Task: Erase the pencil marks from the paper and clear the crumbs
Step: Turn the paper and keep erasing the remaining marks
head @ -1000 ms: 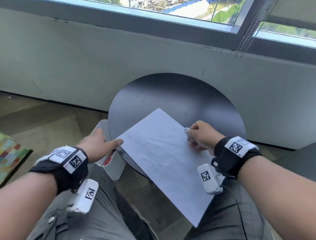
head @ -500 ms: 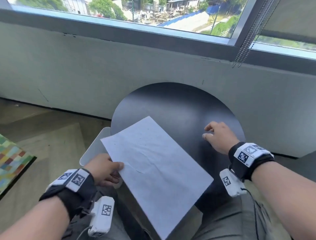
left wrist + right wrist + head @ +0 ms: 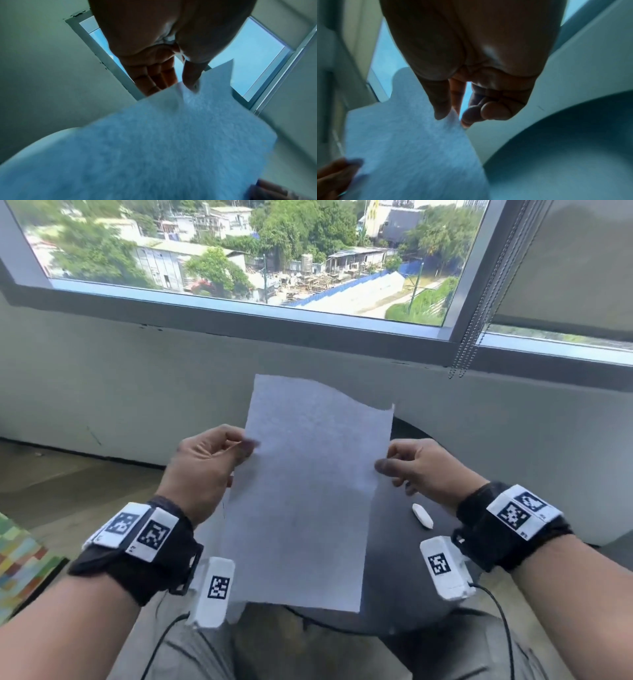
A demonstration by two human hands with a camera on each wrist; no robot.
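Note:
The white sheet of paper point(image 3: 308, 491) is lifted off the table and stands nearly upright in front of me. My left hand point(image 3: 209, 463) pinches its left edge between thumb and fingers. My right hand point(image 3: 414, 463) pinches its right edge. In the left wrist view the thumb presses on the paper point(image 3: 154, 142) with the fingers behind it. In the right wrist view the paper point(image 3: 406, 142) is caught between thumb and forefinger. A small white eraser point(image 3: 422, 516) lies on the dark round table point(image 3: 404, 594), just below my right hand. No pencil marks or crumbs are plain to see.
The grey wall point(image 3: 137, 388) and the window point(image 3: 257, 251) rise right behind the table. A bead chain of a blind point(image 3: 469, 337) hangs at the right. A colourful mat point(image 3: 20, 570) lies on the floor at the left. My lap is below the table edge.
The paper lay flat on the table; now both hands hold it up. The right hand put down the eraser and took the paper's right edge. The head tilted up.

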